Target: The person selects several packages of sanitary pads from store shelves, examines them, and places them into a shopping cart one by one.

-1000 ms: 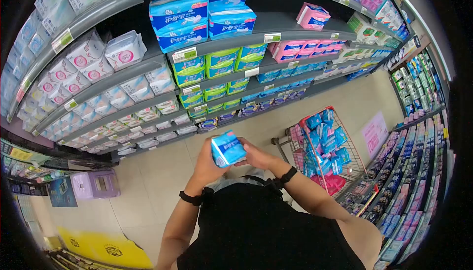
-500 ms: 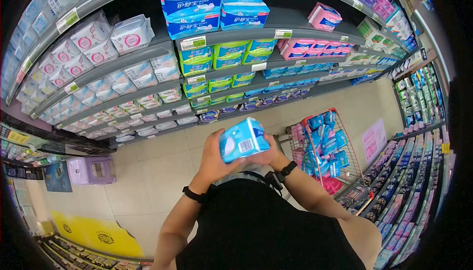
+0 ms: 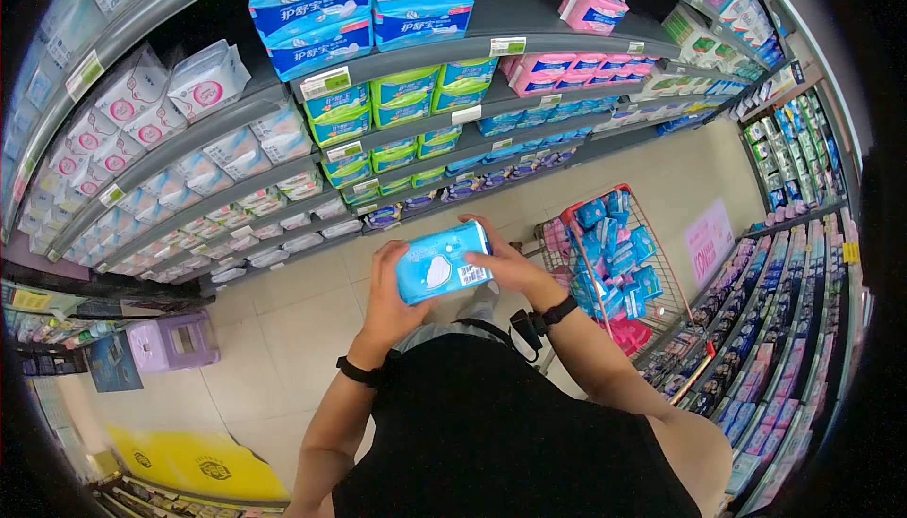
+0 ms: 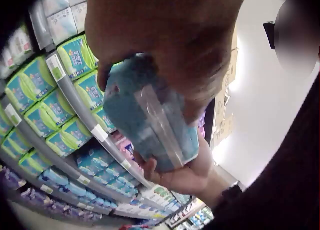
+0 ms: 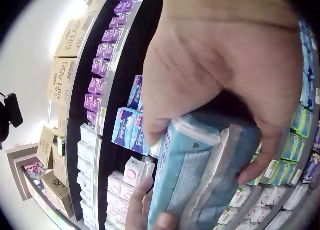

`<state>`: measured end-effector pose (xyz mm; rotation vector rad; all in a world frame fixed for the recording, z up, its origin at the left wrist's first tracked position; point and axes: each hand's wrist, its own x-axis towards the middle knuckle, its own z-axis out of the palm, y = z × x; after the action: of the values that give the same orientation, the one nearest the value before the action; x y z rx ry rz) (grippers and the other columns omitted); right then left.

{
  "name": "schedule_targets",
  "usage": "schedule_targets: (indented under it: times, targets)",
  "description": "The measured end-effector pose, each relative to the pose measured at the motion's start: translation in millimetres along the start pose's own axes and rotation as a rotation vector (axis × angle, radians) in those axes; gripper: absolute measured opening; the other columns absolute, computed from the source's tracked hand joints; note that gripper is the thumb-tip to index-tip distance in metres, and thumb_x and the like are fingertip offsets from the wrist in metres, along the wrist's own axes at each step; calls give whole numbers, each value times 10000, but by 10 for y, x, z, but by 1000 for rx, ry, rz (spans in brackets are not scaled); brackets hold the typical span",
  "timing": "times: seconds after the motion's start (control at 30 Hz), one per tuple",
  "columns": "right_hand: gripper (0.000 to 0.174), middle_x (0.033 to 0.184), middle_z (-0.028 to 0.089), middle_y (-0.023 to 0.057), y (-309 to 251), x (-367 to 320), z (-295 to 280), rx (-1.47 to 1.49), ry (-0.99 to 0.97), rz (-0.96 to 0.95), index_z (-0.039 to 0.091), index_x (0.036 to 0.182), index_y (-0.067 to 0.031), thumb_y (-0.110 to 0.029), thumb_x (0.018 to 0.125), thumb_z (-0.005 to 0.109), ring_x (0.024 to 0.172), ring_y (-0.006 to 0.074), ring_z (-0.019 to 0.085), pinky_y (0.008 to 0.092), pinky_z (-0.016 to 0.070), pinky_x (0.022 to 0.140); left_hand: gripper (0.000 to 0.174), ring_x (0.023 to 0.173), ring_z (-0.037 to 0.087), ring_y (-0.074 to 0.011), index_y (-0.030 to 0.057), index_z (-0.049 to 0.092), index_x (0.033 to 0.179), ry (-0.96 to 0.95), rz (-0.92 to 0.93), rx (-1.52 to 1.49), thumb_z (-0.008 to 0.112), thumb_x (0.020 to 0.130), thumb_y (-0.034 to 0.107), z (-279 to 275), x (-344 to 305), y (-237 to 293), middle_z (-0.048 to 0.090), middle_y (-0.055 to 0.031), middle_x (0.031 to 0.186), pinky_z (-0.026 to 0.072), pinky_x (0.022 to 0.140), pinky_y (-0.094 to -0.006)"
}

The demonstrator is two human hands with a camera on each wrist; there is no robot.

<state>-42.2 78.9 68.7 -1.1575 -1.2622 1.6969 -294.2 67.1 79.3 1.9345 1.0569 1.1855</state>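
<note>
In the head view, a light-blue pack of sanitary pads (image 3: pixel 440 263) is held in front of the chest, a face with a white pad picture and a barcode turned up. My left hand (image 3: pixel 385 293) grips its left end. The right hand (image 3: pixel 508 265) grips the other end, its thumb lying over the upper face near the barcode. A clear strip runs along the blue pack (image 4: pixel 150 125) in the left wrist view. From the right wrist, the right hand (image 5: pixel 220 65) spans the pack (image 5: pixel 200 175), with fingertips of the left hand (image 5: pixel 137 205) at its lower left.
A shopping cart (image 3: pixel 652 244) filled with blue packs stands at the right. Shelves (image 3: pixel 529 41) of blue, green and pink packs run ahead, with another shelf (image 3: pixel 784 329) along the right. A purple stool (image 3: pixel 175 340) stands on the tiled floor (image 3: pixel 274 348) at the left.
Both hands have turned the pack, so the face with the pad picture and barcode now points up. The right thumb has come over its top.
</note>
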Motion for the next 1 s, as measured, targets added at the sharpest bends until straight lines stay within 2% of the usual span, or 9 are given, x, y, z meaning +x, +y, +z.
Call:
schedule_targets:
  times: [0.03,0.13,0.23,0.33,0.4,0.6,0.7,0.9,1.0]
  targets:
    - [634,1382,434,117,13,-8,-10,55,12,7,282,1496,-147,-240,964,613,1255,220,447,379,396,1046,843,1268,437,-370,53,365,1385,-10,21,-30,850,705,164,20,29,63,415,-216,1338,380,1057,-460]
    - [624,1350,450,108,24,-14,-17,137,44,5,294,1482,-141,-201,957,627,1239,208,443,354,394,1038,896,1225,481,-320,85,253,1460,85,-96,-258,800,752,72,131,45,1,442,-194,1296,420,1030,-457]
    - [595,1318,468,112,2,-45,14,36,65,-44,313,1461,-128,-221,962,623,1216,210,455,349,397,1026,906,1193,502,-264,99,184,1484,92,-486,-694,779,801,82,226,40,-105,455,-159,1272,454,1005,-426]
    - [591,1314,473,110,-38,-99,-2,-63,54,-61,321,1451,-107,-253,964,621,1213,203,456,338,394,1020,866,1155,534,-252,105,203,1474,-33,-576,-733,770,819,78,215,-1,-195,476,-150,1246,482,980,-402]
    - [626,1351,464,104,-102,-157,19,-43,34,-1,312,1463,-88,-302,962,621,1246,190,439,327,375,1040,867,1147,539,-249,109,214,1466,-40,-567,-746,776,807,63,244,-31,-187,489,-150,1231,489,968,-398]
    - [609,1304,500,108,-54,-215,91,-107,162,-23,375,1412,-50,-292,935,665,1196,186,475,325,403,1007,849,1130,549,-243,117,240,1449,-60,-529,-679,775,794,36,289,-38,-75,499,-146,1213,502,947,-387]
    - [559,1154,550,98,52,-216,68,-183,176,-126,412,1355,-65,-269,921,700,1044,166,544,311,481,865,858,1110,568,-242,112,230,1439,-70,-533,-694,781,787,24,286,-42,-57,518,-152,1194,513,928,-384]
    - [550,1209,562,99,-34,-338,37,-191,162,-94,456,1362,-47,-293,925,681,1117,176,528,327,439,959,869,1103,572,-237,110,222,1444,-99,-508,-652,784,786,25,333,-74,-75,530,-152,1186,512,925,-386]
    - [531,1192,569,86,-10,-370,14,-121,199,-79,469,1337,-60,-285,916,702,1064,165,546,314,466,922,857,1103,571,-229,110,233,1450,-120,-521,-675,779,794,35,352,-65,-64,533,-142,1189,509,929,-384]
